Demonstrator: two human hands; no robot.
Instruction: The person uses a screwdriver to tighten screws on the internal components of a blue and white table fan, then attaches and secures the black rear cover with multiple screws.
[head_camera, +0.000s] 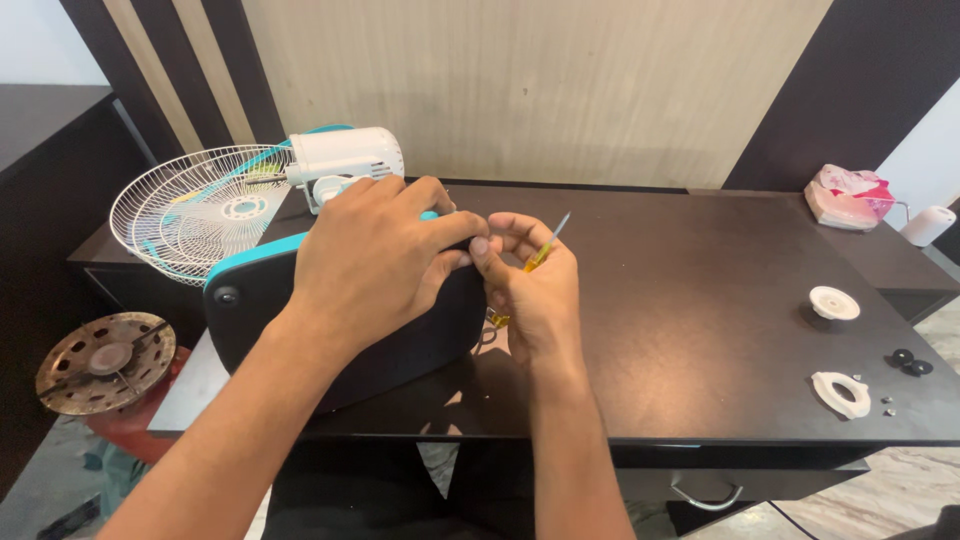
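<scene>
The left hand (375, 255) lies curled over the top edge of the fan base (340, 325), a dark, rounded slab with a teal rim, its fingers bent down and pressing on that edge. The right hand (530, 285) is closed around a small screwdriver (545, 250) with a yellow see-through handle; the thin shaft sticks up and to the right past the knuckles. Thumb and forefinger of this hand meet the left fingertips at the base's upper right corner; whether they pinch a small part there, I cannot tell.

The base leans on the near left part of the dark table (700, 300). Behind it, the white motor housing (345, 160) sits at the table's back left, joined to a white wire fan guard (195, 215) that hangs off the edge.

Judging from this, the fan is already well taken apart. Loose pieces lie well apart on the right side: a white round cap (833, 302), a white ring piece (841, 393), two black knobs (910, 362) and a few tiny screws (885, 403). The base appears to be the part now in hand, and the motor and guard remain together.

Beyond these, a pink and white pouch (845, 195) rests at the far right corner, and a rusty metal disc (105, 360) sits low at the left.
</scene>
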